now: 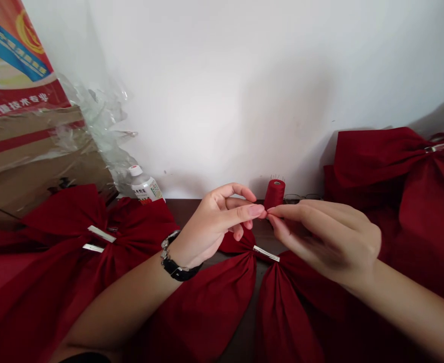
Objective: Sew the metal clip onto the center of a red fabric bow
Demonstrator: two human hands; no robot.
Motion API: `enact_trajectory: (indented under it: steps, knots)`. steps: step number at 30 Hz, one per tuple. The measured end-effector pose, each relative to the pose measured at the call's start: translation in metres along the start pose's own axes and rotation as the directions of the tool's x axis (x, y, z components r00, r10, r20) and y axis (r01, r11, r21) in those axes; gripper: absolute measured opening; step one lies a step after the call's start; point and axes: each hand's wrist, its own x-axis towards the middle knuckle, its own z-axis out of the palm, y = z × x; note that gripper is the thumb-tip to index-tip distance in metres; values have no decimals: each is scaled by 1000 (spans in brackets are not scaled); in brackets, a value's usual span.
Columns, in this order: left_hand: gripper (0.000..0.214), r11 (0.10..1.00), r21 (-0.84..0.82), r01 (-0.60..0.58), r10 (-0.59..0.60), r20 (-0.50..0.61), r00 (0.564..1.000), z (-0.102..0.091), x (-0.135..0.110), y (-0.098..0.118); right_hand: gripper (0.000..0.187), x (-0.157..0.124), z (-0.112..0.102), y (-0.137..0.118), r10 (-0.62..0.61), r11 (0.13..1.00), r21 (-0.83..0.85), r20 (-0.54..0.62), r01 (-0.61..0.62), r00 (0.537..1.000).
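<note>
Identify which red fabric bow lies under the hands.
The middle red fabric bow, whose metal clip lies just below the right hand; the others lie to either side.

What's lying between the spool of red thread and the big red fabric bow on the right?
In the head view, a pair of glasses lies on the dark tabletop, between the red thread spool and the red fabric bow.

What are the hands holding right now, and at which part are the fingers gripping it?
The left hand and right hand bring their fingers together at the tips, beside the red thread spool. Anything pinched there is too fine to tell.
</note>
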Motion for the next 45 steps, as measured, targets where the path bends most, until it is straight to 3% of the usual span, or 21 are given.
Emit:
enact_trajectory:
  steps: [6,14,23,32,39,45]
  knots:
    - [16,997,-70,17,-16,15,1000,2,-2,0,12,3,-4,-2,-96,994,-59,-89,91,991]
    - [12,988,-151,10,0,69,998,1,-6,1,14,4,-5,-2,-79,996,-57,-104,74,991]
    - [23,991,-89,-102,103,9,995,-2,-5,0,29,1,-3,3,-141,987,-89,-81,133,987]
    - [21,980,-104,-169,168,-18,986,-2,-3,-1,52,-3,-2,3,-192,976,-113,-22,188,981]
    - [18,967,-139,-212,217,24,976,-5,-1,-4,46,-1,-2,3,-204,971,-131,-31,199,978]
    - [19,970,-85,-229,231,17,973,-9,4,-8,43,0,1,0,-145,988,-58,-28,143,989]
